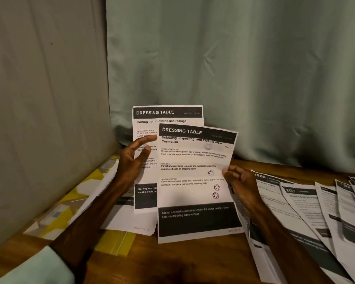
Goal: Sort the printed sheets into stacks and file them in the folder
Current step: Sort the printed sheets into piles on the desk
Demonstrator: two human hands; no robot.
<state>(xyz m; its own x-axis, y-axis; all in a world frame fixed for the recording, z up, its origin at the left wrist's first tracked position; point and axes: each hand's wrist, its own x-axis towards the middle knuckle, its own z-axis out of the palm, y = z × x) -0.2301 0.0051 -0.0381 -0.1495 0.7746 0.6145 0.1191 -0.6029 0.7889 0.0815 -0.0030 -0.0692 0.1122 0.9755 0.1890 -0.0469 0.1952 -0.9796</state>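
Holding rear sheet [166, 128] in left grip [131, 163], thumb across it; pinching front sheet [193, 191] by its edge in right grip [239, 181], above tabletop [172, 261].

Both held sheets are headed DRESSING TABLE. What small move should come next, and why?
Probably lay the front sheet, pinched by the right hand, squarely onto the back sheet in the left hand. Both carry the same heading, so they likely belong in one stack.

Beyond the left hand [131, 165] and right hand [241, 181] hung a pale green curtain [254, 68]. Left of the left hand rose a grey wall [45, 99]. Under both lay a brown wooden counter [182, 263], dimly lit.
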